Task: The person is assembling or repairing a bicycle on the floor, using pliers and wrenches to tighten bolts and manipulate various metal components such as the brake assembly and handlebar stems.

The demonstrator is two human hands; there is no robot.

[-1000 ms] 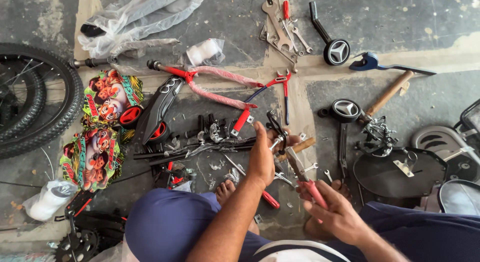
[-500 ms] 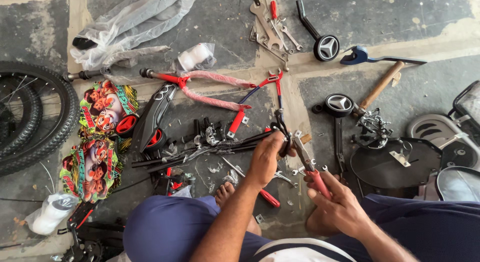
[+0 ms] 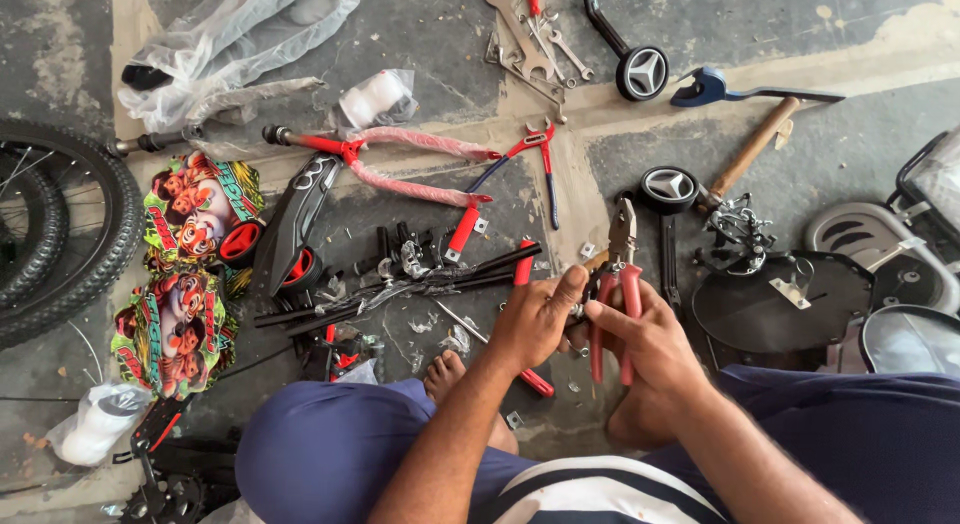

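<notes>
both hands have risen closer; right hand (image 3: 640, 339) grips stiff, heavy red-handled pliers (image 3: 618, 284) by handles, left hand (image 3: 535, 319) pinches a small part at the pliers.

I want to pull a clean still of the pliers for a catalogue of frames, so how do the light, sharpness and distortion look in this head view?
Head view: soft, even daylight with only faint shadows under the hands; the red-handled pliers, held in the right hand beside the left hand, look sharp with no motion blur; slight glare on the plastic bag; wide-lens bending shows on the tyre at the edge.
</notes>
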